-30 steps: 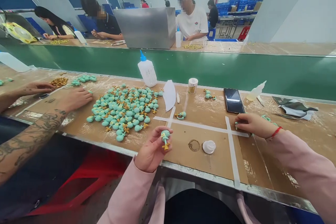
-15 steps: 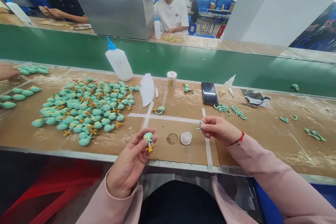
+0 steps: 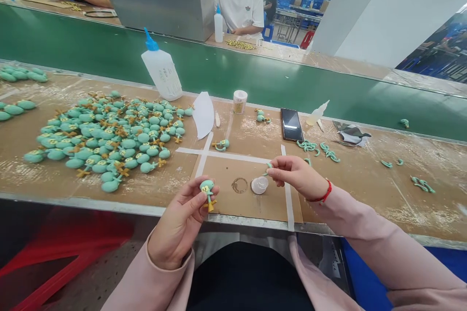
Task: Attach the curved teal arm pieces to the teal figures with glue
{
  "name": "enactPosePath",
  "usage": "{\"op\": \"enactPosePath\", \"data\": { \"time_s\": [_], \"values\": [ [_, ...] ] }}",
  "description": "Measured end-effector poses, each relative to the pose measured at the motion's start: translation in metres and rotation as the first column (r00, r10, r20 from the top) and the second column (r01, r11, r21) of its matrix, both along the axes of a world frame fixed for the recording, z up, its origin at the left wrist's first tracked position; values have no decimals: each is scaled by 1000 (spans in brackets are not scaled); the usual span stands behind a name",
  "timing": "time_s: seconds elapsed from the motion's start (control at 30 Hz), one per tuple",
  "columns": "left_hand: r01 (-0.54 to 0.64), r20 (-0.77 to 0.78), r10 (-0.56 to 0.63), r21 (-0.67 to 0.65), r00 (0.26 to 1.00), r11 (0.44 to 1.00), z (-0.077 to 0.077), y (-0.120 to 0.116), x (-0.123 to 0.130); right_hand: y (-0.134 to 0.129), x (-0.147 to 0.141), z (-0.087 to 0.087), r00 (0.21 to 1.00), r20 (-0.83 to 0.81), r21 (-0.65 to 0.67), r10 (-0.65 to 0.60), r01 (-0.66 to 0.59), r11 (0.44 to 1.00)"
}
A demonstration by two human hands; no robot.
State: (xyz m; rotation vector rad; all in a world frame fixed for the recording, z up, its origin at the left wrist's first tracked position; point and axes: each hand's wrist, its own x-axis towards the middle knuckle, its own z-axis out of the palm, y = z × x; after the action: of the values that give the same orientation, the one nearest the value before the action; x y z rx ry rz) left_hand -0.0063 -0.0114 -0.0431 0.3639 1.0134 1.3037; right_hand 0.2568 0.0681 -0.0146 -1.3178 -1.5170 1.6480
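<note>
- My left hand (image 3: pixel 178 226) grips one rubbery teal figure (image 3: pixel 207 192) with yellow legs.
- My right hand (image 3: pixel 299 176) pinches one thin teal piece (image 3: pixel 269 165) above the desk (image 3: pixel 350 189).
- A heap of similar figures (image 3: pixel 109 138) lies left, uncountable.

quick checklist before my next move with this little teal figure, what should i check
Left hand grips the teal figurine: ok, held between thumb and fingers.
Right hand pinches the thin teal piece: ok, held in its fingertips.
Piece touching figurine: not ok, the two hands are apart.
Clear plastic cup near the right hand: ok, just beside it.
Contents of the cup: cannot tell.
Glue bottle within easy reach: not ok, it stands beyond the figurine pile.
</note>
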Motion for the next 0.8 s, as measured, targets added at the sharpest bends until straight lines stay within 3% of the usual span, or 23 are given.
{"op": "enactPosePath", "data": {
  "time_s": [0.13, 0.27, 0.57, 0.8],
  "values": [
    [21, 20, -21, 2, 1000, 1000, -6, -1, -2, -7, 2, 2, 996, -76, 106, 43, -35, 994],
    [22, 29, -21, -3, 999, 1000, -7, -2, -4, -9, 4, 1, 992, -121, 131, 34, -18, 991],
    [36, -58, -32, 69, 998, 997, -8, -9, -1, -2, -7, 0, 964, 261, 37, -53, 45, 998],
    [13, -57, -9, 59, 998, 998, -8, -9, -2, 1, -11, -5, 941, 328, 68, -86, 67, 995]
  ]
}}
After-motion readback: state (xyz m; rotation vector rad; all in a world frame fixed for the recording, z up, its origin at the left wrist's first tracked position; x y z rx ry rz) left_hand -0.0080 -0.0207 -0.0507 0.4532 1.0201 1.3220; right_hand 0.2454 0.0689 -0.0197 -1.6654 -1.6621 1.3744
